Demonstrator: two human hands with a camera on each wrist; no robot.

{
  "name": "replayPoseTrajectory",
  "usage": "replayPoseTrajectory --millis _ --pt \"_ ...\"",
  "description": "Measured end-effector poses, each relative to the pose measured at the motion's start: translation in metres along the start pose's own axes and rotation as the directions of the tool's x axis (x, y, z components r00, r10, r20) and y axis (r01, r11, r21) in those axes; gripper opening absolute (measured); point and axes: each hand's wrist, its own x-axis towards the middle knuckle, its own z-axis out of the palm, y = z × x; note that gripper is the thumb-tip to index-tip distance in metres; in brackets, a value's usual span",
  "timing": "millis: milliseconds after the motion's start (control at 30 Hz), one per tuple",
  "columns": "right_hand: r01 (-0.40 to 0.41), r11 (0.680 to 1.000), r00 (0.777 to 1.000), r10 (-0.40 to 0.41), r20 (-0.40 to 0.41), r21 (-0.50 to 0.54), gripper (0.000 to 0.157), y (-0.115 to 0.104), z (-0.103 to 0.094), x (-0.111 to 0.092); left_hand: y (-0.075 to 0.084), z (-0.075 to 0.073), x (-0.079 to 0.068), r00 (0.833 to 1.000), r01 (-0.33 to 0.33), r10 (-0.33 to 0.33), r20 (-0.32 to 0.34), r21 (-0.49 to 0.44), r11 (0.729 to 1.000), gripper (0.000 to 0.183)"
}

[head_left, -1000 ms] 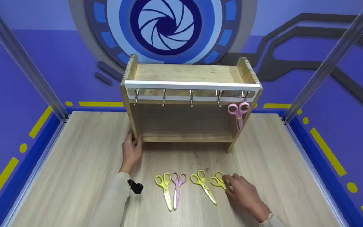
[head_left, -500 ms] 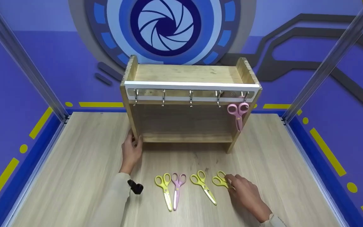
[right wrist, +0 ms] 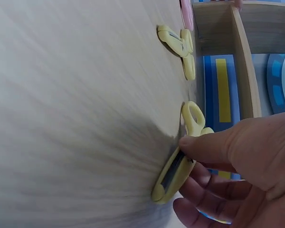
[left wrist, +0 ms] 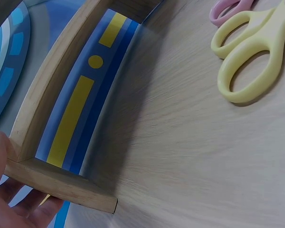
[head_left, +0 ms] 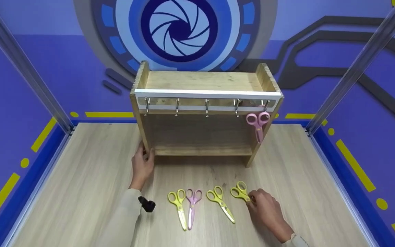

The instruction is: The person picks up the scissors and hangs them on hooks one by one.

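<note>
A wooden rack (head_left: 190, 152) stands at the back, with a row of metal hooks (head_left: 207, 107) along its white front strip. My left hand (head_left: 142, 168) grips the lower end of its left side panel (left wrist: 61, 185), thumb in front and fingers behind. Pink scissors (head_left: 259, 126) hang from the rightmost hook. My right hand (head_left: 267, 211) pinches yellow scissors (right wrist: 173, 173) by the blades between thumb and fingers, their handle loops pointing toward the rack. To its left on the table lie another yellow pair (head_left: 221, 204), a pink pair (head_left: 192, 208) and a further yellow pair (head_left: 179, 208).
Blue patterned walls (head_left: 365, 113) with metal corner posts (head_left: 351, 73) enclose the wooden table (head_left: 91, 192) at the back and sides. A small black clip (head_left: 147, 204) sits at the left sleeve. The other four hooks carry nothing.
The yellow scissors in my right hand have shifted slightly right, and their handles have turned up and show more fully. My left hand keeps its hold on the rack.
</note>
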Motion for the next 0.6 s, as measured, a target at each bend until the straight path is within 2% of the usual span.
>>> replayPoseTrajectory --millis 333,600 --pt "-0.031 0.999 1.0 0.032 0.002 -0.012 0.011 -0.0009 0.0023 0.0017 -0.0018 0.0004 0.0007 1.0 -0.005 0.005 -0.019 -0.003 1.0 0.048" --pt "-0.038 0.999 0.999 0.038 0.015 0.001 0.01 -0.0004 0.0027 0.0014 0.0012 -0.0007 -0.0007 1.0 0.029 -0.029 -0.001 -0.003 1.0 0.052"
